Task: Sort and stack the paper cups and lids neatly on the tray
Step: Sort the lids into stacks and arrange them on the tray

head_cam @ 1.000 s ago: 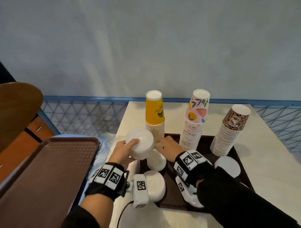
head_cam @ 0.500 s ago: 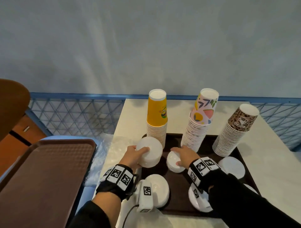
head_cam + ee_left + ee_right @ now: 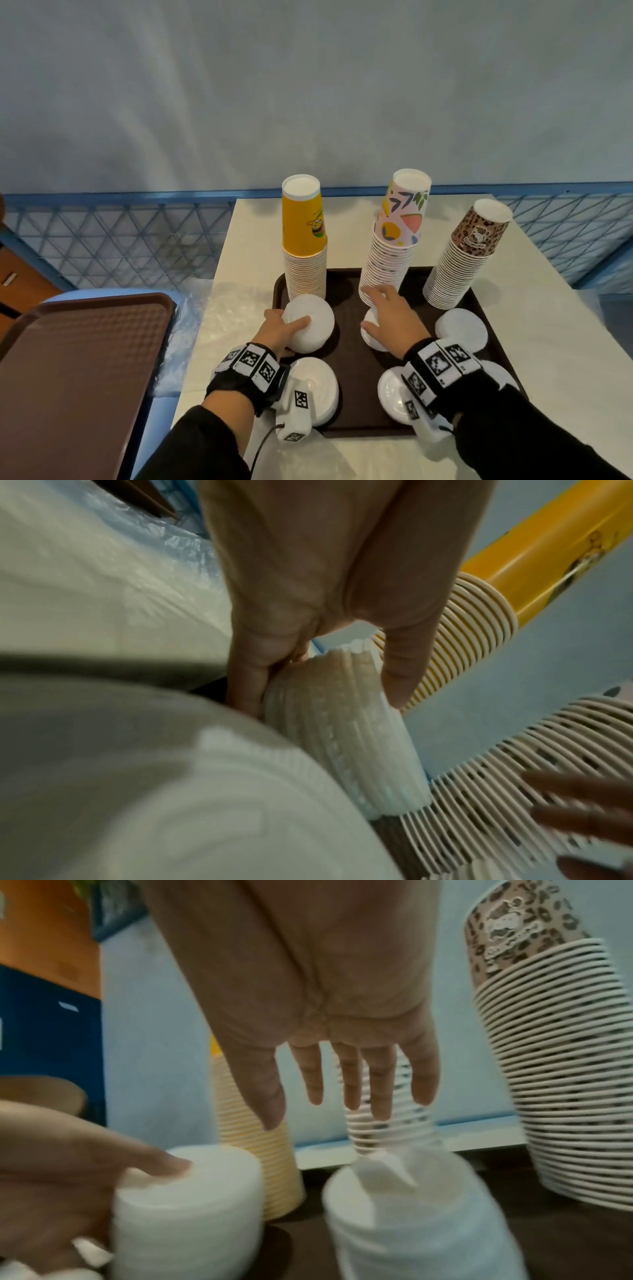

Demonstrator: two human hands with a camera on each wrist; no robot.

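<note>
On the dark brown tray stand three upside-down cup stacks: yellow, pink patterned and leopard-print. My left hand grips a stack of white lids that sits at the tray's left, just before the yellow cups. In the left wrist view, thumb and fingers clasp that lid stack. My right hand hovers with straight fingers over a second lid stack. The right wrist view shows my right hand holding nothing above this second stack.
More white lids lie on the tray: at the right, front left and front right. A second, bare brown tray sits to the left of the white table. Clear plastic wrap lies between them.
My left hand has brought its lid stack down from the air onto the tray by the yellow cups. My right hand has straightened its fingers over the second lid stack.
</note>
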